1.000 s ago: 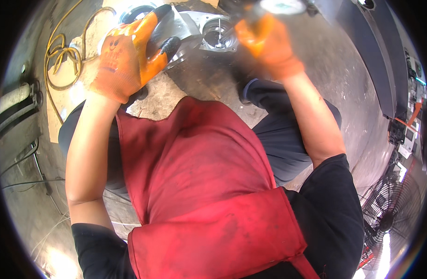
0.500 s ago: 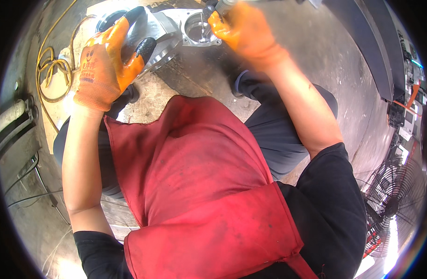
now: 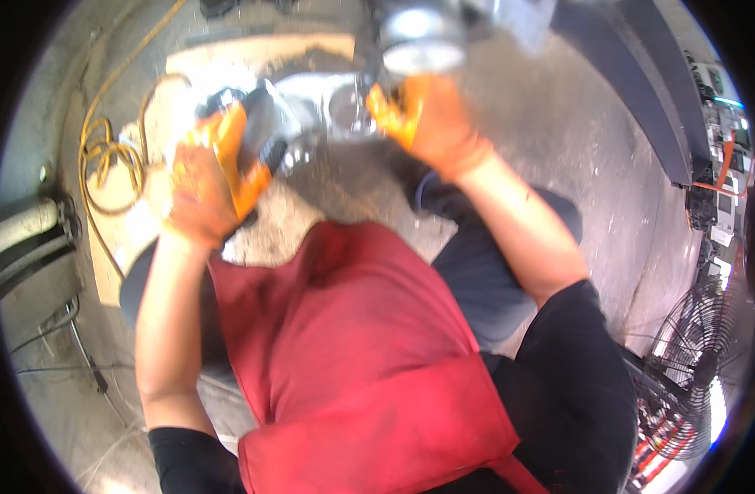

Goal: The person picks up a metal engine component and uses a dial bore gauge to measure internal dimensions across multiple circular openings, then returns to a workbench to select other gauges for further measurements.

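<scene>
My left hand (image 3: 209, 177), in an orange glove with dark fingertips, grips the near left part of a shiny metal housing (image 3: 285, 115), thumb and fingers apart around it. To the right the housing has a flat face with a round bore (image 3: 350, 109). A thin upright rod shows in the bore, too blurred to name. My right hand (image 3: 431, 123), gloved alike, is closed just right of the bore. What its fingers hold is hidden by the glove and blur. Right behind that hand is a blurred silver cylinder (image 3: 424, 41).
A yellow cable (image 3: 106, 156) lies coiled on a board (image 3: 118, 193) at the left. A dark beam (image 3: 628, 82) runs along the right. A black fan (image 3: 694, 370) stands at the lower right. My red apron (image 3: 353, 329) and knees are close below the housing.
The whole view has shifted, so the housing and both hands sit lower in the picture, and more of the silver cylinder shows. Both hands stay at the housing.
</scene>
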A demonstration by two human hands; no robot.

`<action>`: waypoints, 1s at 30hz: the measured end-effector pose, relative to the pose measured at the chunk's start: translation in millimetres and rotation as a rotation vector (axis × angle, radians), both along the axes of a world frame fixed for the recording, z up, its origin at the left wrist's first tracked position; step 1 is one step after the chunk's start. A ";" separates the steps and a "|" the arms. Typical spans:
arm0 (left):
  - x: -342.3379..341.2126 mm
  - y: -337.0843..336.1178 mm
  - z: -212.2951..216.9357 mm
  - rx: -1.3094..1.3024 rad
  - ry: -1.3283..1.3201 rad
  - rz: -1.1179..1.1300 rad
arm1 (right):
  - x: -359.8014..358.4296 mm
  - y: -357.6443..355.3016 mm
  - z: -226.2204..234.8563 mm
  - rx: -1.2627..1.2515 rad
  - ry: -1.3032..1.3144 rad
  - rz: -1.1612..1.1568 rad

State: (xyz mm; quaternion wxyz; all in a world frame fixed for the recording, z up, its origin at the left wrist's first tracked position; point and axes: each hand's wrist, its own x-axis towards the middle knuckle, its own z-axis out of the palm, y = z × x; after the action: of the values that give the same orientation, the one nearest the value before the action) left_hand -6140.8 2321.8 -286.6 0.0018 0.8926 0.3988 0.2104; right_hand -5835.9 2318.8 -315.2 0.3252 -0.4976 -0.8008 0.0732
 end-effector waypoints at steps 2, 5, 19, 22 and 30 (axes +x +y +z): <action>9.1 0.5 13.3 -0.075 0.027 -0.012 | 1.4 -7.3 16.7 -0.030 0.206 -0.065; 13.2 3.6 16.2 -0.149 0.010 -0.019 | 4.7 -14.0 73.0 0.135 0.283 -0.109; 127.6 10.9 128.4 0.221 -0.252 -0.215 | -28.5 -17.3 136.4 -0.014 1.471 0.000; 127.7 36.1 125.7 0.240 -0.362 -0.182 | 0.1 -4.3 131.1 -0.027 1.053 -0.077; 109.8 223.4 120.7 -0.036 -0.270 0.385 | 20.1 -6.5 102.6 -0.136 1.005 -0.103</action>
State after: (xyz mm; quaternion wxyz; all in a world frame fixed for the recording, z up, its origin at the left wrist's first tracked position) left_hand -6031.0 2545.1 -165.9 0.0312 0.7637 0.5614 0.3172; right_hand -5815.7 2312.2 -212.6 0.6402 -0.4599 -0.5133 0.3395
